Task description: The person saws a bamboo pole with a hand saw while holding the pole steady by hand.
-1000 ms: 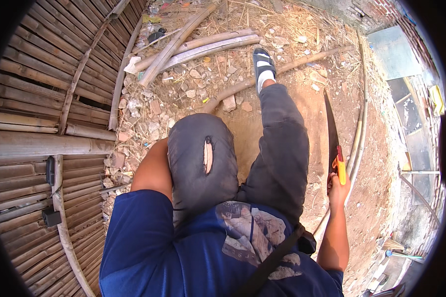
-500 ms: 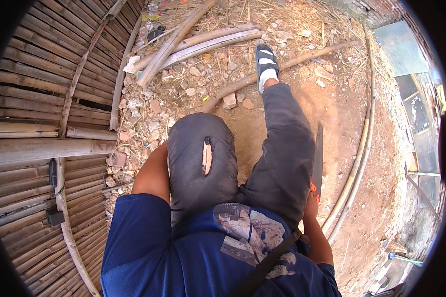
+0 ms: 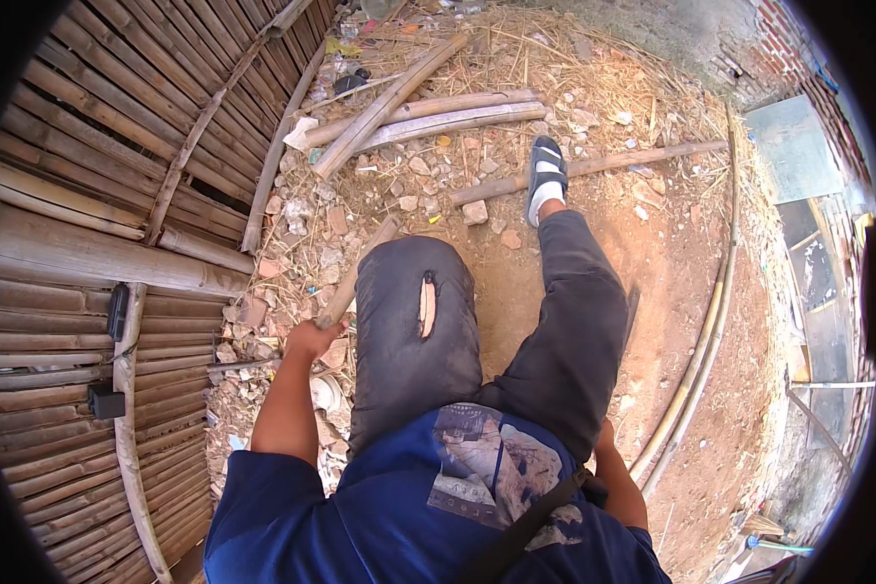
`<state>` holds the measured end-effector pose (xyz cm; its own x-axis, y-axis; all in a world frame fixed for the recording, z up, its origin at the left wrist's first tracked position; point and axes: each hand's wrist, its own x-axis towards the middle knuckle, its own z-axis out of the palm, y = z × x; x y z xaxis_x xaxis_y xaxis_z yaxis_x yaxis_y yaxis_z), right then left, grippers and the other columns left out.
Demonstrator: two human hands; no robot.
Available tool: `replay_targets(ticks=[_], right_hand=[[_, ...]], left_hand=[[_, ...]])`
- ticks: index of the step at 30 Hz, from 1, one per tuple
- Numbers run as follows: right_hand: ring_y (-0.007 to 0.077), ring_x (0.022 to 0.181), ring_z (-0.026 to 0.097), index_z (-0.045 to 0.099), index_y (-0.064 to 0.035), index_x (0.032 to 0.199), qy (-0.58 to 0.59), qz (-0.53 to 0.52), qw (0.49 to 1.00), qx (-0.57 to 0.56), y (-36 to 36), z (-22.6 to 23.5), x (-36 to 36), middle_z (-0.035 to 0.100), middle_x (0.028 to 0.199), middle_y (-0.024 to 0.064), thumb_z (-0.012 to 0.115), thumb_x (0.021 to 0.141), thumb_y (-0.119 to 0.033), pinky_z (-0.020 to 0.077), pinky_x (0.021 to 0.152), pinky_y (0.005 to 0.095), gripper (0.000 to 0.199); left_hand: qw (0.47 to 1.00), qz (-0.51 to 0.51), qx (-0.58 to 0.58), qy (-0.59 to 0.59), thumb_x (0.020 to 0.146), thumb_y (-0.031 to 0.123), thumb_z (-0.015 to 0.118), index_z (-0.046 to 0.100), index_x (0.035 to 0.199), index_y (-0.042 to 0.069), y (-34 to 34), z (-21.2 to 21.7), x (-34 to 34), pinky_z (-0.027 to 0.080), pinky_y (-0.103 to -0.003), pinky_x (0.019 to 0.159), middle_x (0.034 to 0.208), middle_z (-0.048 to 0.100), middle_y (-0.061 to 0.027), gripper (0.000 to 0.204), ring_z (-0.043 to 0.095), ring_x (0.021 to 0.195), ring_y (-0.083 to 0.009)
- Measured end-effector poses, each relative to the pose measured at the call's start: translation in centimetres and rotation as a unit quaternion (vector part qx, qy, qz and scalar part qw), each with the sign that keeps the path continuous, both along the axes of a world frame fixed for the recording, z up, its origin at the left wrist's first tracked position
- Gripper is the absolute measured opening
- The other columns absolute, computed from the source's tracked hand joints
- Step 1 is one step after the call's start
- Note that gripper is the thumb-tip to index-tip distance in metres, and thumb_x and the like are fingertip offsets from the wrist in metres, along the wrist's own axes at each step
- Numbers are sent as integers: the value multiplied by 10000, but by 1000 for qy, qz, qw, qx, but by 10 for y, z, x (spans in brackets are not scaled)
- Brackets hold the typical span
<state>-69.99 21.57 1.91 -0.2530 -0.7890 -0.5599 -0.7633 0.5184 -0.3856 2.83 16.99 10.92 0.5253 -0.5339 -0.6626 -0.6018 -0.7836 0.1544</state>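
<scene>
Head view: stony ground (image 3: 676,229) borders bamboo wall (image 3: 54,321); left hand (image 3: 312,338) holds stick (image 3: 360,270).

A slatted wall (image 3: 88,92) at left — scattered stones (image 3: 337,221) beside it; far right, a pale panel (image 3: 796,151) — near brickwork (image 3: 781,34).

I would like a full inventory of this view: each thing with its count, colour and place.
Short wooden pole: 1, brown, left of the left knee.
Saw blade: 1, dark, partly hidden behind the right leg.
Longer wooden pole: 1, brown, crossed by the sandal.
Other thick poles: 3, brown-grey, upper centre-left.
Thin poles: 2, tan, right of that leg.
Slatted bamboo wall: 1, brown, left.
Small boxes: 2, black, on that wall.
Rubble and straw: uncountable, reddish, grey, yellowish, on the ground.
Flat panel: 1, pale blue-grey, upper right.
Sandal: 1, dark, over a white sock.
Left hand: 1, fingers around the short wooden pole.
Right forearm: 1, bare, lower right; right hand hidden.
</scene>
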Motion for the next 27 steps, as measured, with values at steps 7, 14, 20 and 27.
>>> replay_targets(ticks=[7, 14, 20, 27], right_hand=[[280, 930, 718, 691, 44, 1135, -93, -71, 988, -101, -13, 20, -1, 748, 998, 182, 695, 899, -245, 550, 845, 392, 373], [143, 975, 655, 623, 28, 1250, -127, -116, 897, -407, -107, 202, 37, 690, 1102, 82, 604, 1011, -101, 512, 883, 281, 272], [227, 1143, 669, 578, 49, 1316, -250, -26, 785, -566, -180, 332, 133, 661, 1271, 150, 567, 1029, -43, 501, 1034, 348, 301], [183, 1088, 665, 626, 27, 1247, -360, 99, 818, -438, -236, 281, 225, 691, 1145, 116, 625, 938, 40, 508, 971, 327, 310]], left_hand=[[992, 83, -92, -15, 713, 781, 717, 720, 1161, -58, 86, 4, -10, 530, -450, 983, 1142, 711, -304, 951, 696, 1105, -412], [985, 83, -143, -45, 718, 766, 725, 710, 1142, -66, 84, 6, -8, 545, -460, 937, 1052, 735, -279, 934, 709, 1052, -412], [979, 52, -170, -104, 726, 745, 743, 694, 1114, -61, 42, 71, -12, 564, -478, 879, 1012, 737, -272, 896, 723, 989, -414], [961, -19, -232, -148, 730, 714, 768, 691, 1116, -67, -58, 151, -35, 564, -487, 866, 988, 736, -277, 875, 720, 983, -425]])
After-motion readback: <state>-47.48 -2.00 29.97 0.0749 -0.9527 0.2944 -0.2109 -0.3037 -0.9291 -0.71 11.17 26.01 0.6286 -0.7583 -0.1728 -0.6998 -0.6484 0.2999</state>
